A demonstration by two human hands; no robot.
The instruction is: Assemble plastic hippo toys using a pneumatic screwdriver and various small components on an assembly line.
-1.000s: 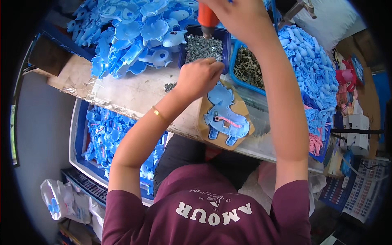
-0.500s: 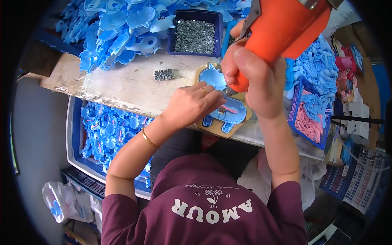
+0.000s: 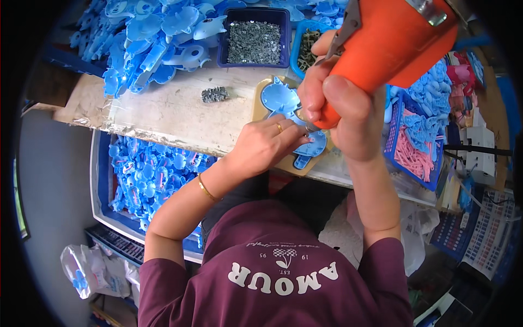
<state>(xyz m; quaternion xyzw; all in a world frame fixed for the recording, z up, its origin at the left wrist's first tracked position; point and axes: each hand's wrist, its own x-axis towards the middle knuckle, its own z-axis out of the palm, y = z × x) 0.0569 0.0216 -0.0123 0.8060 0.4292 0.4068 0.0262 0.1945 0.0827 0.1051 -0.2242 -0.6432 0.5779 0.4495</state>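
My right hand [image 3: 357, 111] is wrapped round an orange power screwdriver [image 3: 389, 46], which slants down to the left. Its tip meets the bent fingertips of my left hand [image 3: 264, 144], and those fingers are pressed together around the tip. Whatever they pinch is too small to make out. Beneath both hands lie light-blue plastic shell pieces [image 3: 280, 98], seated in a tan holding block [image 3: 291, 165] at the table's front edge. My left hand covers the middle of the pieces. To the left, a small cluster of metal screws [image 3: 214, 94] rests on the table.
A dark blue tray [image 3: 222, 46] of small metal parts stands behind the block, beside a light-blue tray [image 3: 296, 52] of metal pieces. Blue shells [image 3: 180, 22] are heaped far left. A bin [image 3: 98, 180] of blue parts sits below left; a basket [image 3: 400, 128] with pink and blue pieces stands right.
The view has shifted slightly. Relative to the holding block, both hands and the screwdriver tip have moved a little toward me and to the right, covering more of the near blue piece.
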